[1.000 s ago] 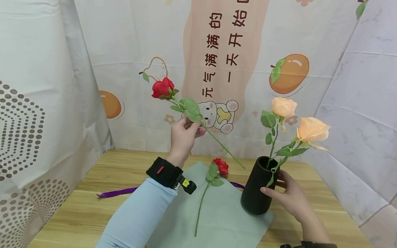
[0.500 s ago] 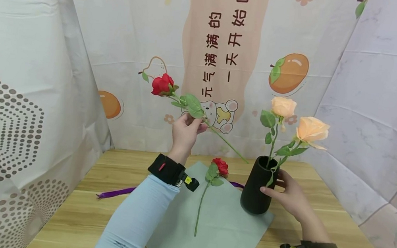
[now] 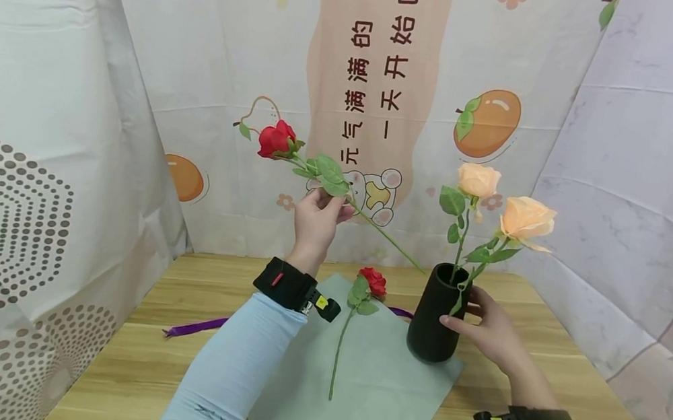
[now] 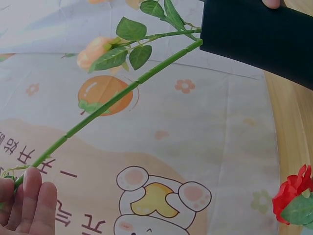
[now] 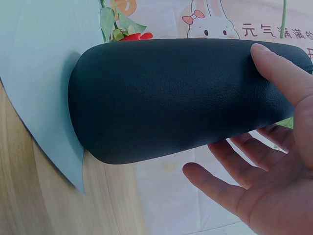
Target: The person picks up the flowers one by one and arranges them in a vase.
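Held up in front of the backdrop, a red rose [image 3: 276, 140] slants with its bloom up and to the left. My left hand [image 3: 313, 228] pinches its green stem [image 4: 100, 111] just below the leaves. The stem's lower end points down right, close to the mouth of a black vase [image 3: 431, 324]; whether it touches the rim I cannot tell. Two peach roses [image 3: 527, 219] stand in the vase. My right hand [image 3: 498, 330] grips the vase from the right, thumb on the near side, as the right wrist view shows; some fingers [image 5: 210, 183] pass behind it.
A second red rose [image 3: 373, 281] lies on a grey-green sheet [image 3: 380, 390], which also lies under the vase. A purple ribbon [image 3: 194, 327] runs beneath the sheet on the wooden table [image 3: 133, 359]. Printed cloth [image 3: 235, 58] hangs behind and at both sides.
My left hand has moved slightly up and right with the red rose, bringing the stem's end closer to the vase mouth. My right hand and the vase have stayed in place.
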`<action>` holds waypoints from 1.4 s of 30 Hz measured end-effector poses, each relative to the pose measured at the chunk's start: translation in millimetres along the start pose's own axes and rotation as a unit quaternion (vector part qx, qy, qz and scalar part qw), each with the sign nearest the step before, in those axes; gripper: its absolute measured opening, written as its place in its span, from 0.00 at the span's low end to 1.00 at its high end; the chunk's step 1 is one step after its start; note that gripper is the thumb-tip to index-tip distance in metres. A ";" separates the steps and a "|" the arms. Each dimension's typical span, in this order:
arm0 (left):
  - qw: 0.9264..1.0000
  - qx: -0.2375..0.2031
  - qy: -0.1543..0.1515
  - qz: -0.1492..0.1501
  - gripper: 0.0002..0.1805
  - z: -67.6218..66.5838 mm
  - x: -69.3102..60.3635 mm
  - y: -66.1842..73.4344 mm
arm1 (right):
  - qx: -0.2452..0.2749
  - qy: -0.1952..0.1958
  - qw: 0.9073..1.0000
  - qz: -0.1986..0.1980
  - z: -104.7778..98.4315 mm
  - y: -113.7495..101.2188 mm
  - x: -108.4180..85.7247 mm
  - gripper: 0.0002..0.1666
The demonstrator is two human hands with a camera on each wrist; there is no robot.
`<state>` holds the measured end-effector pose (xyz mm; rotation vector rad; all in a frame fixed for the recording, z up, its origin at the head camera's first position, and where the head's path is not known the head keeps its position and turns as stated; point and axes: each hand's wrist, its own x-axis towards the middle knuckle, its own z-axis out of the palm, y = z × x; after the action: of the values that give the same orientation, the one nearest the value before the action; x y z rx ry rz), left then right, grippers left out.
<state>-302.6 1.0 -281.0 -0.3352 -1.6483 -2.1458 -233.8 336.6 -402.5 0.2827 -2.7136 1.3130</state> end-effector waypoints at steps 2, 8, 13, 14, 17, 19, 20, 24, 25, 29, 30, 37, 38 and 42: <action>1.000 0.000 -0.001 0.001 0.11 0.9 0.1 0.2 | -0.001 0.000 1.000 0.000 0.0 0.1 0.2 0.59; 1.000 -0.007 -0.002 -0.002 0.11 6.1 -0.3 1.0 | -0.003 -0.002 1.000 0.003 -0.1 -0.3 -0.2 0.60; 1.000 -0.003 -0.010 0.009 0.11 10.4 -0.2 2.5 | -0.005 -0.001 1.000 0.004 0.0 -0.8 -0.6 0.60; 1.000 -0.003 -0.010 0.011 0.11 11.0 0.0 2.5 | -0.005 -0.001 1.000 0.004 0.0 -0.8 -0.7 0.60; 1.000 -0.004 -0.010 0.013 0.10 12.2 0.1 2.7 | -0.003 -0.001 1.000 0.002 -0.2 -0.2 -0.5 0.60; 1.000 -0.005 -0.011 0.013 0.10 13.1 0.2 2.7 | -0.002 0.000 1.000 0.000 -0.5 0.3 -0.3 0.59; 1.000 -0.005 -0.011 0.014 0.10 13.7 0.2 2.8 | -0.001 0.000 1.000 0.000 -0.7 0.4 -0.2 0.59; 1.000 -0.007 -0.015 0.016 0.10 16.5 -0.9 4.1 | 0.001 0.000 1.000 0.000 -1.2 0.5 -0.3 0.59; 1.000 -0.006 -0.017 0.018 0.11 17.3 -1.2 4.4 | 0.000 0.000 1.000 0.001 -1.2 0.3 -0.4 0.60; 1.000 -0.005 -0.022 0.019 0.10 20.4 -2.4 4.3 | -0.004 -0.002 1.000 0.004 -1.2 -0.7 -0.7 0.60; 1.000 -0.004 -0.023 0.019 0.10 21.2 -2.6 3.9 | -0.005 -0.002 1.000 0.004 -1.1 -1.0 -0.8 0.60; 0.999 0.013 -0.024 0.024 0.09 26.9 -5.0 1.4 | -0.008 -0.001 1.000 0.002 -0.6 -1.7 -0.6 0.60; 0.999 0.018 -0.025 0.028 0.09 27.6 -5.4 1.0 | -0.008 -0.001 1.000 0.002 -0.7 -1.7 -0.6 0.60; 0.998 0.031 -0.030 0.047 0.09 30.7 -6.7 -0.2 | -0.011 0.000 1.000 0.003 -0.8 -2.1 -0.6 0.61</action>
<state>-298.6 31.7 -275.8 -0.4533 -1.6935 -2.0294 -232.7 336.1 -400.5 0.2729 -2.7304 1.2832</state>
